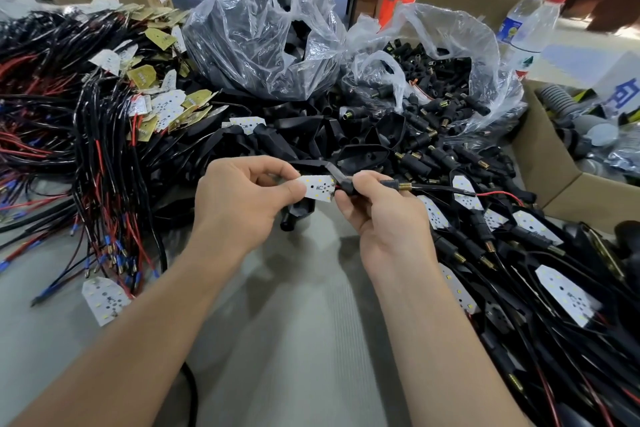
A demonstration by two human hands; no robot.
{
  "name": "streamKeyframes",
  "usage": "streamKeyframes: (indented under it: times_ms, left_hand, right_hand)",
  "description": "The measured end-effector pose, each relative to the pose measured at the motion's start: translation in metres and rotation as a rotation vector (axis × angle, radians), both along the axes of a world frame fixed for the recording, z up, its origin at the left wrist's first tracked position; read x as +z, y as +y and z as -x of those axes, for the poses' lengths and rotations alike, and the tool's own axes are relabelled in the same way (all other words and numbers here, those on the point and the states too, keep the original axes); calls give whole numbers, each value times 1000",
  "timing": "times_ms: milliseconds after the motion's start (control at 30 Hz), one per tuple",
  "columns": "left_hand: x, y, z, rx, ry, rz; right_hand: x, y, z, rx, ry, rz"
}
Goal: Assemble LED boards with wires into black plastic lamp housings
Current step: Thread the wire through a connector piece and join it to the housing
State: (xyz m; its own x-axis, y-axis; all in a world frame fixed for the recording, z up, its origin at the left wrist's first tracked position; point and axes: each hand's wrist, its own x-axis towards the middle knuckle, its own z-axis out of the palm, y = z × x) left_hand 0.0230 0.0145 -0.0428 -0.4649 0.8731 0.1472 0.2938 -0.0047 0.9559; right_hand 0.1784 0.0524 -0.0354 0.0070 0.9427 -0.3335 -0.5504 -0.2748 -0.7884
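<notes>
My left hand (242,198) pinches a white LED board (318,186) by its left end, above the table's middle. My right hand (377,208) grips a black connector stem (346,185) at the board's right end. A brass threaded tip (403,186) and a black and red wire (485,193) stick out of that hand to the right. Just under the board lies a black lamp housing (298,210), partly hidden by my left hand. More black housings (360,152) are heaped behind the hands.
Bundles of red and black wires with LED boards (104,135) cover the left. Two clear bags hold black housings (263,45) and black connectors (433,80). Wired boards with fitted stems (519,253) pile up on the right. A cardboard box (561,177) and water bottles (530,28) stand far right.
</notes>
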Motion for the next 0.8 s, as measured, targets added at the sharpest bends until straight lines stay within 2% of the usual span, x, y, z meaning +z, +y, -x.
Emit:
streamKeyframes:
  times_ms: [67, 200, 233, 367, 633, 700, 800]
  left_hand:
    - [-3, 1, 1, 65, 84, -66]
    - [-5, 4, 4, 120, 140, -119]
    - [-5, 4, 5, 98, 124, -114]
    - [-1, 5, -1, -129, -191, -103]
    - [3, 1, -5, -63, -154, -132]
    - [3, 0, -4, -144, -190, -85]
    - [3, -1, -4, -207, -117, -46]
  right_hand:
    - [0, 1, 0, 24, 30, 19]
    - [2, 1, 1, 66, 125, 67]
    - [3, 0, 0, 73, 139, 72]
    - [5, 0, -4, 87, 137, 96]
    - [7, -5, 1, 114, 58, 46]
    - [7, -4, 1, 115, 53, 45]
    - [6, -4, 1, 118, 31, 41]
